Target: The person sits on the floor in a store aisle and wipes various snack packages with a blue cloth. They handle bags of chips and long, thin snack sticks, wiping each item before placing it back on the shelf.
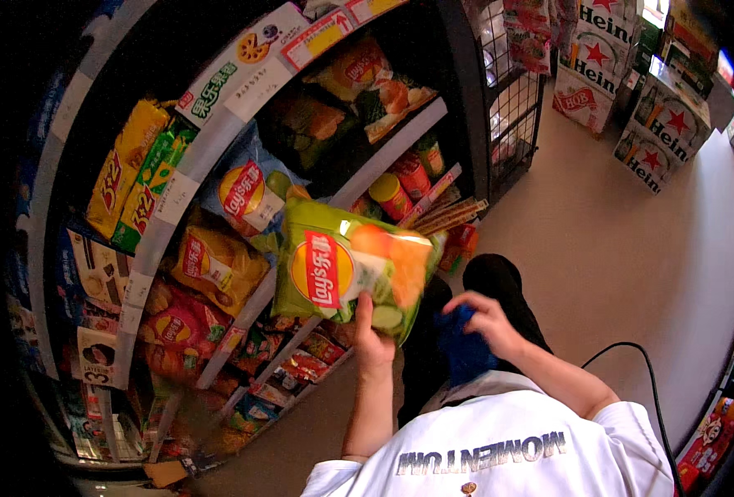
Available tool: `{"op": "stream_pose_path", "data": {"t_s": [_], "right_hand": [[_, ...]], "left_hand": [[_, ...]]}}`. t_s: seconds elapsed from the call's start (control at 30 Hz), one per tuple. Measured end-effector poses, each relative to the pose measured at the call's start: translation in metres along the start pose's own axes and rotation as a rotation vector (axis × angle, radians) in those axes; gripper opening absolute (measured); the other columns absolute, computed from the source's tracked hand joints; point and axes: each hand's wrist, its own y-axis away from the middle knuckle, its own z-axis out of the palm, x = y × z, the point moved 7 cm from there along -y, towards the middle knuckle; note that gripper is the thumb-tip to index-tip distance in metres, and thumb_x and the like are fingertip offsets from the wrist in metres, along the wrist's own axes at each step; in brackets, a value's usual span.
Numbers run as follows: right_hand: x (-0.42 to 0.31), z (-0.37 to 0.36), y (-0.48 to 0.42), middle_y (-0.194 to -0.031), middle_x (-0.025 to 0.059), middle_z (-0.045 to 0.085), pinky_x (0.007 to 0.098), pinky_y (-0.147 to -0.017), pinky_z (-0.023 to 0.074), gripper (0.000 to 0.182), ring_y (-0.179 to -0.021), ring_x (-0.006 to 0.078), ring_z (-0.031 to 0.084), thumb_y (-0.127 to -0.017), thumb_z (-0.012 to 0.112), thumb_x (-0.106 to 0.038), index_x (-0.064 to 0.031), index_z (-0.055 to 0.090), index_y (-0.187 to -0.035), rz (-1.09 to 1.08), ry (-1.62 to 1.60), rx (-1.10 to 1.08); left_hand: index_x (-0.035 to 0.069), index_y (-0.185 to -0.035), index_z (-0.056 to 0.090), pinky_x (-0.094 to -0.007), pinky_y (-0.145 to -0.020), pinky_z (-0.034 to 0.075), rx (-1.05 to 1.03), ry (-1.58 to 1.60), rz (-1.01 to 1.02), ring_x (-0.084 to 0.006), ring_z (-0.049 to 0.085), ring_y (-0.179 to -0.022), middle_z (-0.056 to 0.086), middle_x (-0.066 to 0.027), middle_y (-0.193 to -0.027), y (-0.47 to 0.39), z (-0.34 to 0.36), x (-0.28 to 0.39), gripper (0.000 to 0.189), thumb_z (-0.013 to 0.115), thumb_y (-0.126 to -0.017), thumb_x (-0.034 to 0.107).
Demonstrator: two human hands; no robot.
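Observation:
My left hand (374, 340) grips a green bag of Lay's potato chips (357, 267) by its lower edge. The thumb lies on the printed front, and the other fingers are hidden behind the bag. It is held up in front of the shelf rack, overlapping a blue Lay's bag (249, 192). A yellow Lay's bag (221, 261) and a red-pink Lay's bag (180, 326) sit lower on the rack. Close to my lap, my right hand (491, 323) has its fingers curled over a crumpled blue cloth (463, 345).
The shelf rack (391, 152) of packaged snacks fills the left side. Beyond it stands a black wire rack (513, 118). Stacked Heineken cartons (665, 127) rest on the floor (596, 248) at upper right. A black cable (646, 360) curves past my right side.

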Motion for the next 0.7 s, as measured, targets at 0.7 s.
{"op": "stream_pose_path", "data": {"t_s": [0.7], "right_hand": [[-0.126, -0.050, 0.018, -0.095, 0.0073, 0.056, 0.0282, -0.078, 0.0442, 0.028, -0.089, 0.0159, 0.055, -0.075, 0.068, -0.011, -0.0036, 0.058, -0.099, -0.484, 0.465, 0.399]], "left_hand": [[0.001, -0.097, 0.066, -0.0375, -0.079, 0.049, -0.977, -1.935, -0.772, -0.0308, 0.063, -0.086, 0.065, -0.0205, -0.090, 0.018, -0.003, -0.058, 0.071, 0.056, -0.074, 0.067]]}}
